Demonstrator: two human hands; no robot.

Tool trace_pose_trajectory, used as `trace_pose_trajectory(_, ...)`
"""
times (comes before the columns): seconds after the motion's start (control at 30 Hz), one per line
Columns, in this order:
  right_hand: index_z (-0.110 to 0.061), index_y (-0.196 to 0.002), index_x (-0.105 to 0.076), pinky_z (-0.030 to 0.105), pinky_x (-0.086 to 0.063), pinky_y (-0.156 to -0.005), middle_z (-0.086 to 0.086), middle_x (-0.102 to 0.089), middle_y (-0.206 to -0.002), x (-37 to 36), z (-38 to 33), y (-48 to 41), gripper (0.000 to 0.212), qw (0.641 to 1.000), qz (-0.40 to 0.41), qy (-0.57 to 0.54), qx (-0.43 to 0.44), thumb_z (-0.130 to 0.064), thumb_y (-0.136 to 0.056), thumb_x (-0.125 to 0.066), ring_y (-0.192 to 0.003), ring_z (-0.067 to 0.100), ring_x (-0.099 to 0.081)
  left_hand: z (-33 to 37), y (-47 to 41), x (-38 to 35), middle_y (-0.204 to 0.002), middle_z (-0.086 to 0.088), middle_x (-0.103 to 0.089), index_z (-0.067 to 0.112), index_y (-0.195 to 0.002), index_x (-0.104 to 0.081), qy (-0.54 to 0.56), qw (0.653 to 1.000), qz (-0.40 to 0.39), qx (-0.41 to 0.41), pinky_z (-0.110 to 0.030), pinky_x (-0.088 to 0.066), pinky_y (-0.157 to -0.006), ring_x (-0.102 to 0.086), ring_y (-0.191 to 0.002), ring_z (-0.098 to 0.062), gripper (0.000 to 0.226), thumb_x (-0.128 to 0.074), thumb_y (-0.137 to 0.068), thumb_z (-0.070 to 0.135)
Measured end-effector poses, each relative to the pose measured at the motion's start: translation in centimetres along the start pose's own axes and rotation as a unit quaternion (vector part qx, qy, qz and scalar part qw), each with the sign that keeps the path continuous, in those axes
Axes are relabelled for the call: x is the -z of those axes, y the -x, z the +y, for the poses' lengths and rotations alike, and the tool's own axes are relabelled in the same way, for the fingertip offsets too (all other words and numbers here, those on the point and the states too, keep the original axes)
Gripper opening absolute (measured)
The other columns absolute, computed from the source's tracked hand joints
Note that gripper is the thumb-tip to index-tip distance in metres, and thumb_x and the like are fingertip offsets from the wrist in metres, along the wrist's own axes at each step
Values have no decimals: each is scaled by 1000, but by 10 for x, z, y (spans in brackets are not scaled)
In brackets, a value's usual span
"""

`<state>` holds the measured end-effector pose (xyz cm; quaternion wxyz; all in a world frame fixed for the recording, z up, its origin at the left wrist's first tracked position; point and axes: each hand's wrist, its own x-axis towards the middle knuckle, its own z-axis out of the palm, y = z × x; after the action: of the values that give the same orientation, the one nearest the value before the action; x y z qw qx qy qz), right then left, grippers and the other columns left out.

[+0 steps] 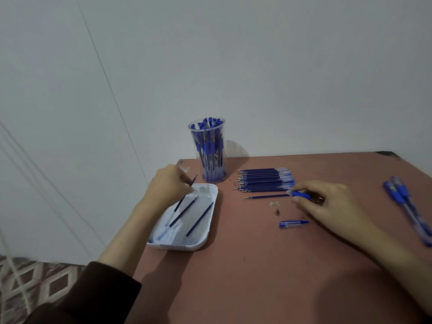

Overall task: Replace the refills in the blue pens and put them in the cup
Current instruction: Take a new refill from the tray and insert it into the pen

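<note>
Dark sleeve (88, 298) lowest in frame, left forearm reaching out of it. Left hand (167, 185) over far end of white tray (182, 247), fingers curled, pinching thin blue refill (193, 180) by one end. Likely a spent one, about to join several already lying in the tray. Right hand (327, 204) low over table (257, 277), fingertips gripping open pen barrel (301, 195) at its blue grip.

Step in hand, as I judge it: discarding old refill, barrel waiting empty. Next move calls for letting go over the tray, then feeding lone fresh refill (268, 196), lying just beside the barrel, straight into the narrow bore. Loose tip piece (277, 212) and cap (293, 223) lie near, to be refitted.

Row of new refills (264, 181) behind. Clear cup (209, 160) upright at back edge, crowded with blue pens. More pens (406, 206) far right, blurred. Tabletop reddish-brown, scuffed; plain pale wall; patterned floor (35, 284) below left.
</note>
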<state>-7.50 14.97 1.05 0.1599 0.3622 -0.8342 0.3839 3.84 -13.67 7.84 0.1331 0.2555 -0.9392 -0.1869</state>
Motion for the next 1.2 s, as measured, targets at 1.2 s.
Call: trace_pose_trajectory(1.2, -25, -94, -73, 29, -50, -69, -14, -69, -84, 8, -3, -4, 14, 999, 38, -5, -30, -19, -82, -72, -74, 6, -60, 101, 16, -96, -85, -20, -67, 7, -98, -40, 766, 641, -26, 34, -26, -59, -66, -72, -70, -22, 6, -36, -102, 6)
